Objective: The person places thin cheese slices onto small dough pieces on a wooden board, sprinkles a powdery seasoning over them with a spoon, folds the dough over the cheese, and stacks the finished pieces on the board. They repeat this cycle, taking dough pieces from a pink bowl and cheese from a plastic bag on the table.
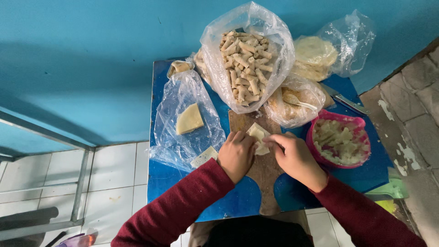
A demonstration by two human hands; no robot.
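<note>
Between left hand (pixel 236 154) and right hand (pixel 295 158) fingertips, pale wrapper (pixel 258 137) on wooden board (pixel 265 174).

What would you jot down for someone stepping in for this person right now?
Left hand and right hand: both pinch a pale wrapper on the wooden board.
Filling: pink bowl, by the right hand.
Spare wrappers: flat bag, by the left hand.
Done: many rolls in the big bag behind the board.
Left: this wrapper is only partly folded; wrappers and filling remain.

Matt wooden board (pixel 265 174) — glossy plastic bags (pixel 183 123)
</note>
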